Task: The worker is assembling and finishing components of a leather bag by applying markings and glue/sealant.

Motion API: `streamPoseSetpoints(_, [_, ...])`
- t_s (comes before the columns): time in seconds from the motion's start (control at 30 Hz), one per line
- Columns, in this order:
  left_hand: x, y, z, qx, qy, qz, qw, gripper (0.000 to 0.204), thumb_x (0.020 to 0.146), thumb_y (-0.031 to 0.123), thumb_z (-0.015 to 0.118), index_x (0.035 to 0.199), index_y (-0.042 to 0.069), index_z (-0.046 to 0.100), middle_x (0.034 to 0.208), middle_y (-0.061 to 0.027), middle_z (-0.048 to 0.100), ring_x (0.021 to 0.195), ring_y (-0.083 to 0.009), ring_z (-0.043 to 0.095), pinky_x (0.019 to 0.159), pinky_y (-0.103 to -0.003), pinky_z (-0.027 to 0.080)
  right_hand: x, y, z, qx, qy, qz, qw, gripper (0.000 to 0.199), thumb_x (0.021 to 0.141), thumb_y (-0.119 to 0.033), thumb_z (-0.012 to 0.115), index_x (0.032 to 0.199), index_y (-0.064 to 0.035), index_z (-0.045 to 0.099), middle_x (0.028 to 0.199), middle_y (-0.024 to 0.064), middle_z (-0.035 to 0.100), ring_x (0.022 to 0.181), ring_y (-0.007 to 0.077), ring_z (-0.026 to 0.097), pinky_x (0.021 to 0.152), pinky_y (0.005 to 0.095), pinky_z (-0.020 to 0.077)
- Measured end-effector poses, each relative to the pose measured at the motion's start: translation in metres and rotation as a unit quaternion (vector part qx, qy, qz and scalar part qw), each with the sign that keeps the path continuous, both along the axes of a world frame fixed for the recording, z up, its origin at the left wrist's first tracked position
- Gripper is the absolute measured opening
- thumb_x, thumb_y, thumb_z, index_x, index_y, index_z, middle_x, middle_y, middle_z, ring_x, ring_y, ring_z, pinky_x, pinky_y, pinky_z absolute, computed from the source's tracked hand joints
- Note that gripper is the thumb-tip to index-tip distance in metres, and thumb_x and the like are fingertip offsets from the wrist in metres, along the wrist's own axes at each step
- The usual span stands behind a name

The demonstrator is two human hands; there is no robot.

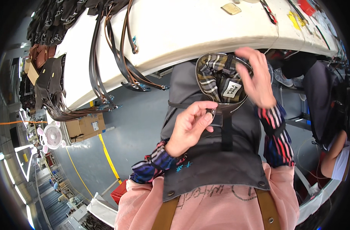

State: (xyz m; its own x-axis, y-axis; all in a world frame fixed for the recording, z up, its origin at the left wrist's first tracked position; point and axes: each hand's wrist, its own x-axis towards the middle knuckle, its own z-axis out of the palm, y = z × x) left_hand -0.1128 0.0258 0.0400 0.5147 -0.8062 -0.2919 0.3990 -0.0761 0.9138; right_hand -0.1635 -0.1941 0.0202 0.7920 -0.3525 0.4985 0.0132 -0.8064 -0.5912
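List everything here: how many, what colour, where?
Pouch: one, dark with plaid lining, between the hands.
Table: one, white, top.
Straps: several, black and brown, over table's edge.
Pile: one, black pieces, upper left.
Flat piece: one, tan, table's far side.
Fan: one, white and pink, left.
Cardboard box: one, brown, left floor.
Another person: one, white clothing, right edge.
Apron: one, dark grey, on wearer.
Left hand: one, bare, pinching at pouch's rim.
Right hand: one, bare, at pouch's opening.

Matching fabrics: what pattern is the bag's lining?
The lining is olive, black and white plaid; head view.
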Motion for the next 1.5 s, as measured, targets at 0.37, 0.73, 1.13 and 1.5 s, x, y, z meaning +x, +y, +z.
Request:
streamPoseSetpoints(0.37, [0.025, -0.009, 0.004, 0.022, -0.058, -0.052, 0.997, 0.028, 0.090, 0.016, 0.056, 0.113, 0.000, 0.058, 0.094, -0.0050, 0.060, 0.076, -0.0106, 0.057, 0.072, -0.024, 0.047, -0.033, 0.048, -0.006, 0.423, 0.112, 0.154, 0.886, 0.021, 0.079, 0.000, 0.060, 0.099, -0.0015, 0.058, 0.074, 0.0043, 0.060, 0.072, 0.0122, 0.059, 0.066, 0.0243, 0.0460])
streamPoseSetpoints(0.73, [0.038, -0.031, -0.007, 0.031, -0.003, -0.014, 0.999, 0.021, 0.089, 0.016, 0.058, 0.087, -0.004, 0.063, 0.070, -0.0003, 0.056, 0.058, -0.0080, 0.057, 0.054, -0.019, 0.047, -0.029, 0.030, -0.003, 0.356, 0.103, 0.195, 0.908, 0.009, 0.081, -0.008, 0.063, 0.075, -0.0024, 0.059, 0.065, 0.0032, 0.054, 0.061, 0.0147, 0.049, 0.061, 0.0287, 0.0384])
streamPoseSetpoints(1.13, [0.011, -0.039, -0.004, 0.004, 0.085, 0.062, 0.994, 0.018, 0.089, 0.015, 0.058, 0.092, -0.002, 0.064, 0.079, -0.0050, 0.064, 0.065, -0.0124, 0.064, 0.058, -0.022, 0.052, -0.049, 0.061, 0.029, 0.052, -0.008, 0.015, 0.999, 0.023, 0.069, 0.001, 0.070, 0.089, -0.0014, 0.059, 0.082, 0.0105, 0.061, 0.070, 0.0247, 0.062, 0.058, 0.0309, 0.0496])
streamPoseSetpoints(1.5, [-0.023, -0.055, -0.004, -0.028, -0.172, 0.070, 0.982, 0.021, 0.088, 0.006, 0.058, 0.107, -0.004, 0.060, 0.088, -0.0043, 0.063, 0.076, -0.0064, 0.057, 0.067, -0.019, 0.048, -0.067, 0.062, 0.023, -0.075, 0.029, -0.053, 0.995, 0.028, 0.072, 0.001, 0.066, 0.099, 0.0035, 0.058, 0.086, 0.0136, 0.062, 0.073, 0.0257, 0.063, 0.060, 0.0318, 0.0529])
